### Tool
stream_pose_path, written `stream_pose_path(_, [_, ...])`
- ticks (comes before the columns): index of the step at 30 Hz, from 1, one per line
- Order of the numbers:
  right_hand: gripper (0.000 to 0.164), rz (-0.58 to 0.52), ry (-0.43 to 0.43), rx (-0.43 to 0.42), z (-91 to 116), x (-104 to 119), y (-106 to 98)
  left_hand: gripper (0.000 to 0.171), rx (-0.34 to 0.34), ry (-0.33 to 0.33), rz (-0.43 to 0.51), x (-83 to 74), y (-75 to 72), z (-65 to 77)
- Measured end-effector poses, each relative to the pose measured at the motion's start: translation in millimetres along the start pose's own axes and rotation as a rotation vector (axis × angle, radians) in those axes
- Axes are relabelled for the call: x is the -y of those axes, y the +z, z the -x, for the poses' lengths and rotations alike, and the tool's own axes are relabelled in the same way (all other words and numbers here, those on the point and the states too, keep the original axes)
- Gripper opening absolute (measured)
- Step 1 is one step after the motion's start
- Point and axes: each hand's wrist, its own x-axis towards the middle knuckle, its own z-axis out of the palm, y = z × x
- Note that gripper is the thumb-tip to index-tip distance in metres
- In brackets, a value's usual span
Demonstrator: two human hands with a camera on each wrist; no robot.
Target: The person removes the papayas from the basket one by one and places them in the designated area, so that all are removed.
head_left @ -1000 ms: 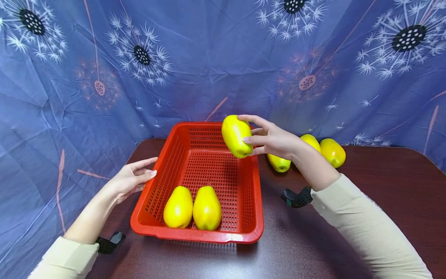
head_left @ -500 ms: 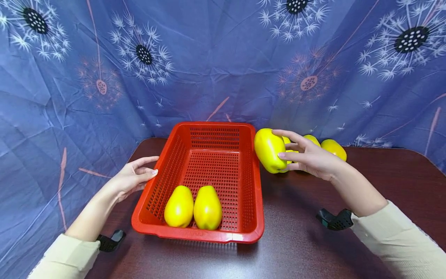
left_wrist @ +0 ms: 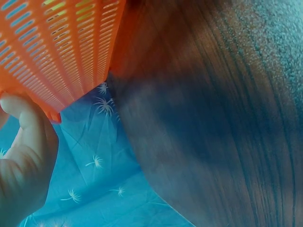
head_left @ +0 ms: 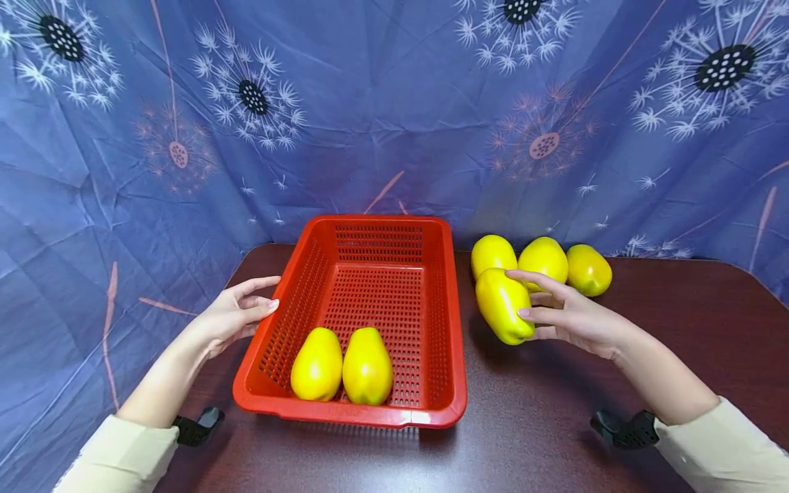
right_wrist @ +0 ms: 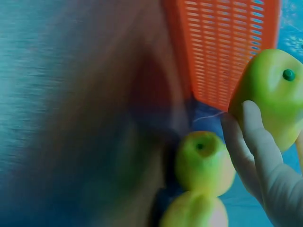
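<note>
A yellow papaya-like fruit [head_left: 502,306] is held by my right hand [head_left: 573,316], thumb and fingers spread around its right side. It hangs slightly above the table, right of the red plastic basket [head_left: 457,342]. In the right wrist view the stem end of this fruit [right_wrist: 272,90] faces the camera, fingers [right_wrist: 255,137] against it. My left hand [head_left: 231,316] holds the basket's left rim; some of its fingers are hidden. Inside the basket, at the near end, two matching fruits lie side by side, a left one [head_left: 316,366] and a right one [head_left: 367,368].
Behind the held fruit stand three more yellow fruits in a row, a left one [head_left: 493,253], a middle one [head_left: 544,259] and a right one [head_left: 588,270]. The dark brown table [head_left: 678,322] ends against a blue dandelion-print cloth [head_left: 382,103].
My right hand has carried the fruit from above the basket's far right corner rightward, toward me and down, beside the basket. The left hand and the two fruits in the basket stay put.
</note>
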Motion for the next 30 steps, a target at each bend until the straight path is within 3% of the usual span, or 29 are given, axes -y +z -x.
stream_pose_path(16, [0.062, 0.053, 0.039, -0.022, 14.6, -45.5, 4.6, 0.062, -0.008, -0.008, -0.012, 1.7, -1.0, -0.9])
stream_pose_path(30, [0.066, 0.055, 0.008, -0.102, 8.7, -52.2, 13.3, 0.062, 0.004, -0.004, 0.011, 1.9, -1.2, -0.9])
